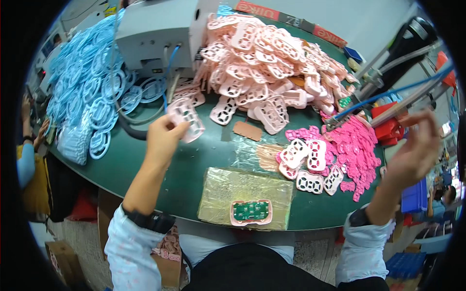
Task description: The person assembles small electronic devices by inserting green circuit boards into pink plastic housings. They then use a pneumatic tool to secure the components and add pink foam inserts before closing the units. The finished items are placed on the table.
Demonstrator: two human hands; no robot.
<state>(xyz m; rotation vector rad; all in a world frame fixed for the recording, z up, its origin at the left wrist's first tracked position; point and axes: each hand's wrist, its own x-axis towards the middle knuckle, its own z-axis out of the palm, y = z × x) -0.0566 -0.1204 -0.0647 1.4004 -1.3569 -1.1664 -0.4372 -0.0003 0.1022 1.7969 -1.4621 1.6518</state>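
Head view: the left hand pinches a pale pink shell by its edge, over the green table; a light grip, clear of the openings, should handle it best. The right hand, raised, is too blurred to tell its grip. On the yellowish block, a green circuit board lies within a pink frame, best left undisturbed.

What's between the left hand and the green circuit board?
In the head view, from the left hand to the circuit board: green tabletop, then the yellowish wrapped block, then the pink rim around the board.
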